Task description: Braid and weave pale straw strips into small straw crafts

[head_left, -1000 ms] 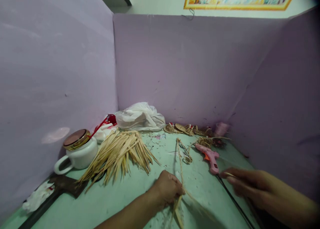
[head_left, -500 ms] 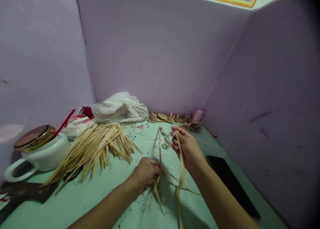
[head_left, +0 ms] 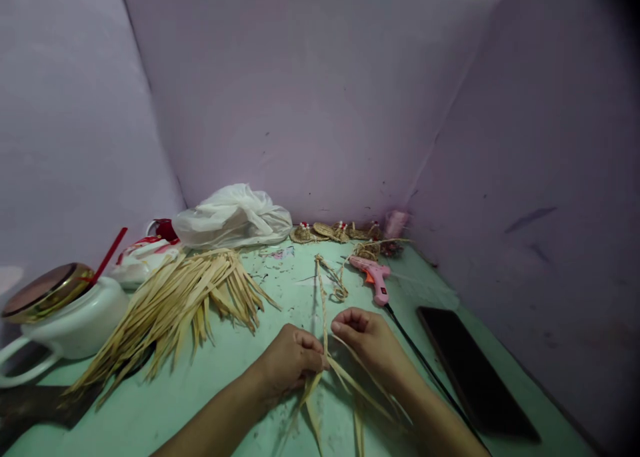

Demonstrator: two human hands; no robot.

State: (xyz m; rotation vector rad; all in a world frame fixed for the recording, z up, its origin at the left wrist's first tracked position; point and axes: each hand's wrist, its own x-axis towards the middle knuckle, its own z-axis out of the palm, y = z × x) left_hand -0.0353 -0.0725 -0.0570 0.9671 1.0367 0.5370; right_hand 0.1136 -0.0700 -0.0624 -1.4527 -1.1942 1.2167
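On the table [head_left: 165,404], the braid [head_left: 323,307] lies between fibre strips [head_left: 190,297] and glue gun [head_left: 376,277]. A mug [head_left: 75,324] stands left of the strips, a plastic bag [head_left: 233,218] behind.

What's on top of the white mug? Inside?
A gold-rimmed round lid rests on the white mug; a red stick juts up beside it. Contents can't be seen: the inside is hidden.

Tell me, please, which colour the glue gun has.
The glue gun is pink, with an orange trigger; the head view shows it.

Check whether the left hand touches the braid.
Touching. The head view shows the left hand with its fingertips closed around the braid at its lower end.
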